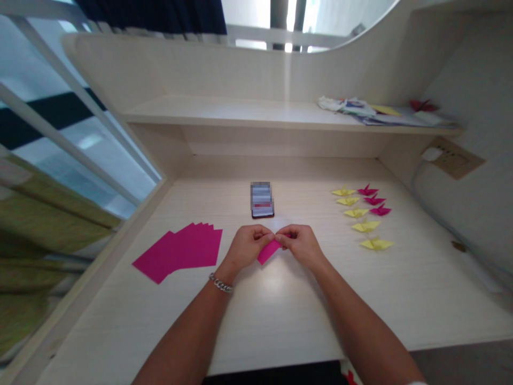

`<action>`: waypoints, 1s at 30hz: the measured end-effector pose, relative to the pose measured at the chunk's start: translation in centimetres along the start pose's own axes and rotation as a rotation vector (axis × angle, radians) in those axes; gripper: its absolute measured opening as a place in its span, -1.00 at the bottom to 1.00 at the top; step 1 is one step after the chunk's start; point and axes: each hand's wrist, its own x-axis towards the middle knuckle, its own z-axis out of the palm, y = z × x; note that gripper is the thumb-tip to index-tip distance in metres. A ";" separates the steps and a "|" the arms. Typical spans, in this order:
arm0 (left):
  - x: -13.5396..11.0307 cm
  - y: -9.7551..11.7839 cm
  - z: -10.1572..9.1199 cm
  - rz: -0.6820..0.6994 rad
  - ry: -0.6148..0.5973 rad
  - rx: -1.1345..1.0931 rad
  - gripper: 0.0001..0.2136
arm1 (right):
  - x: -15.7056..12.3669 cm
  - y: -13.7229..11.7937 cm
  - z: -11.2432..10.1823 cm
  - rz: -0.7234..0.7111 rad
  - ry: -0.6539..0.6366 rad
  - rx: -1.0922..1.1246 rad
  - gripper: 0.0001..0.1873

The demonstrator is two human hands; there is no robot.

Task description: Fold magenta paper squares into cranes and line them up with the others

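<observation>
Head view shows us at a pale bench [264,331], with a phone [262,199] lying face up on it, its screen lit but too blurred to read. Just on our side of the phone, both our hands meet over a small folded piece of pink paper [267,253]. Our left hand [245,246], a chain bracelet [221,283] on its wrist, has its fingers closed in a pinch, thumb and forefinger gripping the upper edge of that piece. Our right hand [301,244] mirrors it, fingers curled and the tips pinched on the same piece at its right end, so the two thumbs nearly touch. The paper slants down from our fingertips on the near side of the phone; we cannot tell whether its lower corner touches the bench.

To the left of the phone and nearer to us, flat pink sheets [192,248] lie fanned out, overlapping. Well to the right of the phone, we have five yellow paper birds [356,213] in a column running toward us, and beside their far end three pink paper birds [374,200] in a shorter column. Beyond the phone, a shelf [224,109] runs across the back, bearing, to the phone's right, a heap of papers [356,108] and a dark red folded piece [424,105].
</observation>
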 end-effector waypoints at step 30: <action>-0.2 -0.1 0.4 0.116 0.097 0.224 -0.82 | 0.2 0.3 -0.4 -0.064 -0.037 -0.118 -0.86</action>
